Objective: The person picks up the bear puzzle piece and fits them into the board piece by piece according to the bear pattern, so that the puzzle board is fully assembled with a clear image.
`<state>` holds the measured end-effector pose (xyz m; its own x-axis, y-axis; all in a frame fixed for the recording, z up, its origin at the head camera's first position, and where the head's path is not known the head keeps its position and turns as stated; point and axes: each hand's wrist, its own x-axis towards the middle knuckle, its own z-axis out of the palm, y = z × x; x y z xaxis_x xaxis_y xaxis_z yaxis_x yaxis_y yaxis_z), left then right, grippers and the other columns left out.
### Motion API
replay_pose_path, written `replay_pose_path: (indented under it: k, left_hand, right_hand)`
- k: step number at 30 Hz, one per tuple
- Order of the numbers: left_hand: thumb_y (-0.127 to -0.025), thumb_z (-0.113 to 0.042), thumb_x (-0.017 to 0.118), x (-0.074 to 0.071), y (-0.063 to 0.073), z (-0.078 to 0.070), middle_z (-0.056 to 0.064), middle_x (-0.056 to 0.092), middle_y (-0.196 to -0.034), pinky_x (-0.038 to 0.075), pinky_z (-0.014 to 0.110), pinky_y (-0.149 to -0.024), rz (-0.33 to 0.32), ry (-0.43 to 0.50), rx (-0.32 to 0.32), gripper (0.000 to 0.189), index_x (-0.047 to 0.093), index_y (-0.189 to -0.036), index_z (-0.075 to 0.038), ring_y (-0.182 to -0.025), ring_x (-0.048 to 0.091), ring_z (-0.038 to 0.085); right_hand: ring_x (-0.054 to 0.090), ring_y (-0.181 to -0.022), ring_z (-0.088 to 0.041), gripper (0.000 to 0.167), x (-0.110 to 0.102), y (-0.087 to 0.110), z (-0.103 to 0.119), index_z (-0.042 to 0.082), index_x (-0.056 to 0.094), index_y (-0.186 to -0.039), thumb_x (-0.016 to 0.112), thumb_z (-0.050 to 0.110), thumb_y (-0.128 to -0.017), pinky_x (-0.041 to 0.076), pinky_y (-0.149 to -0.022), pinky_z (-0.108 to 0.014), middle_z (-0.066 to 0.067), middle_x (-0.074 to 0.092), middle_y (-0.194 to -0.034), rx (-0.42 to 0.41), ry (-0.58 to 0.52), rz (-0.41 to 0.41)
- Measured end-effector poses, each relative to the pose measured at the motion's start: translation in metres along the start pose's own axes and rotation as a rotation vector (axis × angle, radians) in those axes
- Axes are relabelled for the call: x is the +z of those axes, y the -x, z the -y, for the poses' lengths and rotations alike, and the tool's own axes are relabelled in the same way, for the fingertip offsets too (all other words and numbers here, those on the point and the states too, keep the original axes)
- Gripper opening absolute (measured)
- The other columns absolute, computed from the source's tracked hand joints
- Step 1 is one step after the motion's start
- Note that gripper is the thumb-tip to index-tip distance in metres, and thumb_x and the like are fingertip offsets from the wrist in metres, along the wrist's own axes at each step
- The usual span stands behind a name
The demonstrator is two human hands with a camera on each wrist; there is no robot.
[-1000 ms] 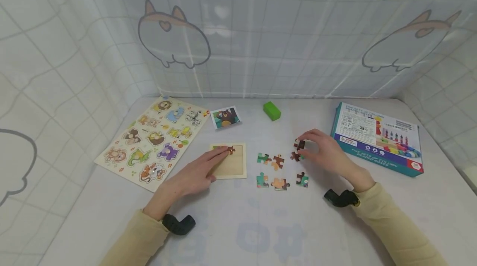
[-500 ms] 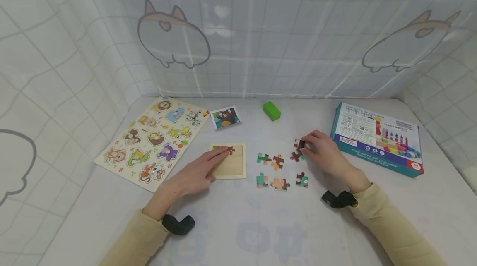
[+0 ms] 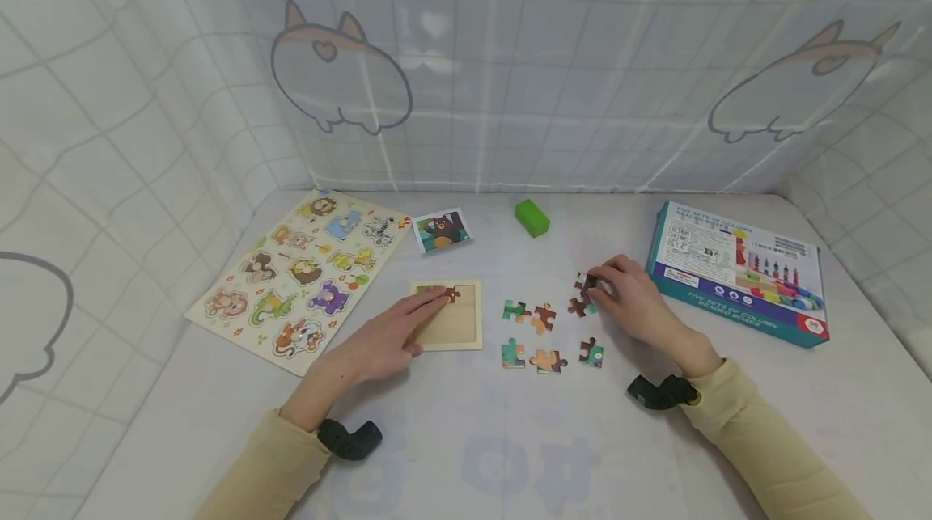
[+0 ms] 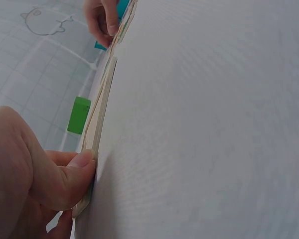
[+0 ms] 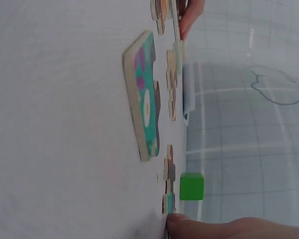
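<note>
My left hand (image 3: 374, 338) holds the small wooden puzzle tray (image 3: 459, 330) by its left side. In the left wrist view the thumb (image 4: 82, 172) presses on the tray's rim. A brown jigsaw piece (image 3: 453, 294) lies in the tray by its top edge, near the index fingertip. To the right, my right hand (image 3: 641, 306) pinches a dark brown jigsaw piece (image 3: 584, 281) at its right side; fingers partly cover it. Another brown piece (image 3: 578, 307) lies just below. Several other pieces, among them a green one with a flower (image 5: 147, 99), lie between the hands.
A bear picture card (image 3: 442, 230) and a green block (image 3: 532, 217) lie behind the tray. An animal puzzle board (image 3: 298, 269) is at the left. A teal-edged toy box (image 3: 739, 269) lies at the right. Patterned sheeting (image 3: 495, 83) rises behind the table.
My right hand's fingers have drawn in slightly around the dark brown jigsaw piece, and its wrist has shifted a little left. My left hand stays still on the tray.
</note>
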<state>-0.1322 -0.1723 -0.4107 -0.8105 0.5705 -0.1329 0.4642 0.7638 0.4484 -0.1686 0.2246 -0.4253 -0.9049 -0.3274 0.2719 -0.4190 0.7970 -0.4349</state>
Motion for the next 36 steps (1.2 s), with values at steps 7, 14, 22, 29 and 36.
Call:
replay_pose_path:
  k: [7,14,22,29,36]
  left_hand:
    - [-0.092,-0.006,0.061,-0.0002,0.0003,-0.0002,-0.004,0.017,-0.168,0.029,0.048,-0.122,-0.002,-0.004,-0.001,0.076,0.027,-0.159,-0.017,-0.154,0.019,0.025]
    - [-0.092,-0.006,0.061,0.0002,-0.0006,-0.0002,-0.004,0.016,-0.168,0.028,0.048,-0.122,-0.003,0.001,-0.008,0.077,0.026,-0.160,-0.017,-0.154,0.018,0.025]
    - [-0.092,-0.005,0.061,0.0006,-0.0002,-0.0001,-0.004,0.016,-0.168,0.028,0.048,-0.122,0.001,0.004,-0.007,0.076,0.027,-0.159,-0.016,-0.154,0.018,0.025]
    - [-0.092,-0.005,0.061,0.0002,0.0002,-0.0001,-0.002,0.018,-0.168,0.029,0.047,-0.122,-0.007,0.005,0.007,0.076,0.028,-0.159,-0.014,-0.154,0.019,0.025]
    - [-0.093,-0.006,0.060,0.0003,0.0009,-0.0009,-0.003,0.018,-0.168,0.029,0.047,-0.122,-0.006,0.007,-0.007,0.074,0.027,-0.159,-0.015,-0.153,0.020,0.025]
  right_hand:
    - [0.053,-0.088,-0.029,0.024,-0.0009,0.0018,0.0017,-0.005,0.068,-0.113,0.070,0.004,-0.092,0.044,-0.073,-0.040,-0.018,0.060,-0.103,0.016,-0.009,0.001]
    - [0.050,-0.085,-0.027,0.020,0.0003,0.0026,0.0014,-0.005,0.067,-0.109,0.071,0.003,-0.091,0.042,-0.071,-0.038,-0.017,0.058,-0.099,-0.002,-0.004,-0.019]
    - [0.049,-0.086,-0.028,0.018,0.0033,0.0030,0.0001,-0.006,0.066,-0.107,0.070,0.001,-0.091,0.042,-0.072,-0.038,-0.017,0.058,-0.099,-0.033,-0.006,-0.039]
    - [0.050,-0.087,-0.030,0.017,0.0046,0.0029,-0.0013,-0.007,0.066,-0.104,0.071,0.000,-0.089,0.044,-0.073,-0.040,-0.018,0.059,-0.099,-0.056,0.000,-0.064]
    - [0.051,-0.089,-0.030,0.019,0.0055,0.0026,-0.0026,-0.007,0.064,-0.107,0.070,0.001,-0.091,0.044,-0.076,-0.041,-0.018,0.059,-0.101,-0.049,-0.008,-0.047]
